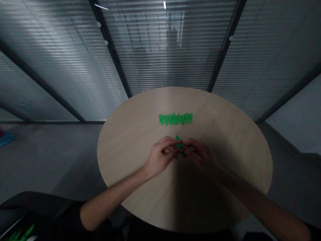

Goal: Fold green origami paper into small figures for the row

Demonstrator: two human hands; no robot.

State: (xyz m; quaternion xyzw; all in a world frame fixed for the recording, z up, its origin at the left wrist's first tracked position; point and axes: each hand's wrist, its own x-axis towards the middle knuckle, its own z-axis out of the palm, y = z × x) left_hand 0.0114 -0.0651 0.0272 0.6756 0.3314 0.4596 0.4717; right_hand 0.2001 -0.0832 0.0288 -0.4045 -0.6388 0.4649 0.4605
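Above the middle of the round table, my left hand and my right hand meet. Both pinch one small green leaf-shaped piece, perhaps folded paper or fabric. Its pointed top sticks up above my fingertips, while the lower part is partly hidden and in shadow. Just beyond my hands, several similar green leaf-shaped pieces lie side by side in a straight row on the wood.
Glass panels with blinds stand close behind the table's far edge. At lower left is a dark chair or bag shape, with green pieces near it. A blue object lies on the floor at far left.
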